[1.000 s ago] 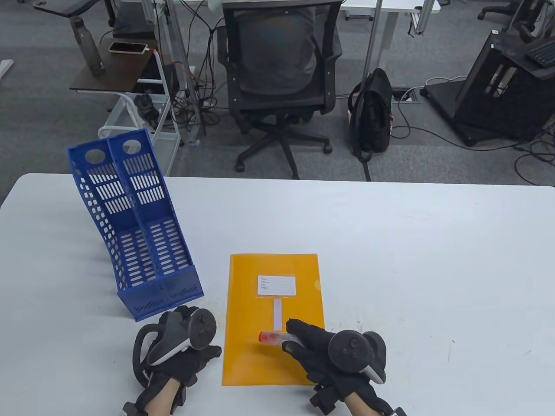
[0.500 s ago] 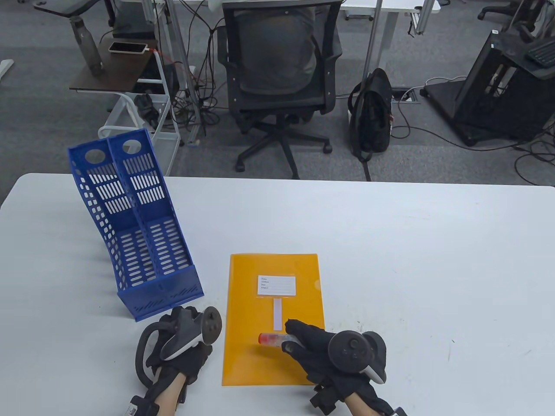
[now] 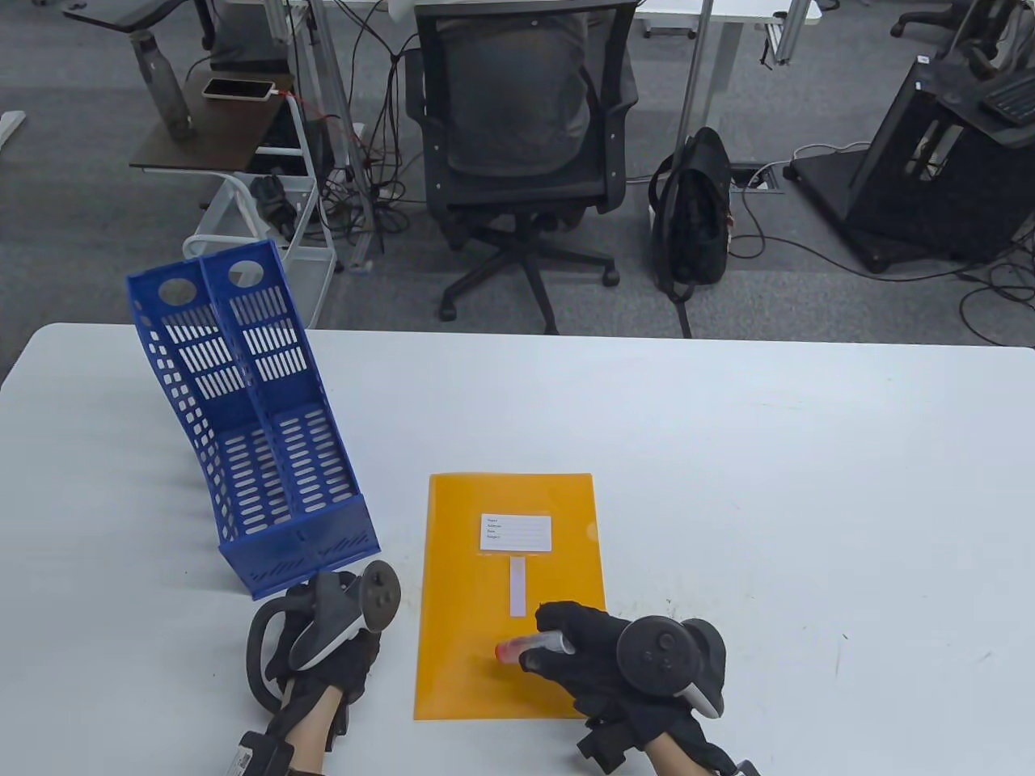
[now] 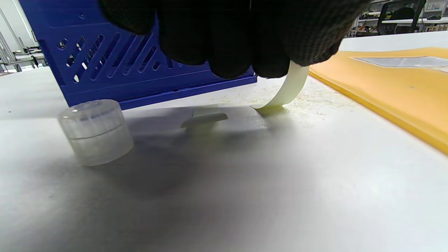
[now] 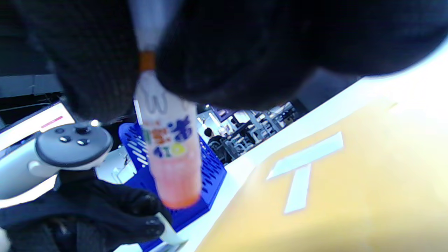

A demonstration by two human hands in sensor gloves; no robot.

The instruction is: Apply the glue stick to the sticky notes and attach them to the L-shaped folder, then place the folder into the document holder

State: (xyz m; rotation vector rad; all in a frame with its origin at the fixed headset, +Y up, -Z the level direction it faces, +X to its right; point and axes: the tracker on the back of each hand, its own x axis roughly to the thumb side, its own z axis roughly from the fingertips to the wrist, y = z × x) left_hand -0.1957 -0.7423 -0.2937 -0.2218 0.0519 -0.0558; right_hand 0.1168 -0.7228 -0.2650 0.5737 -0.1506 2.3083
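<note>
My right hand [image 3: 627,659] grips the glue stick [image 3: 534,645] over the folder [image 3: 477,671]. Left fingers [image 4: 224,52] pinch a note [image 4: 292,85] beside the holder [image 3: 267,453]. Advice: bring the two together, glue the strip lightly, support it on the bench [image 3: 728,485].

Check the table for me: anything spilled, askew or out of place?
Nothing spilled or damaged. The glue stick's clear cap stands loose on the table near the blue document holder, expected mid-gluing. The folder lies flat.
</note>
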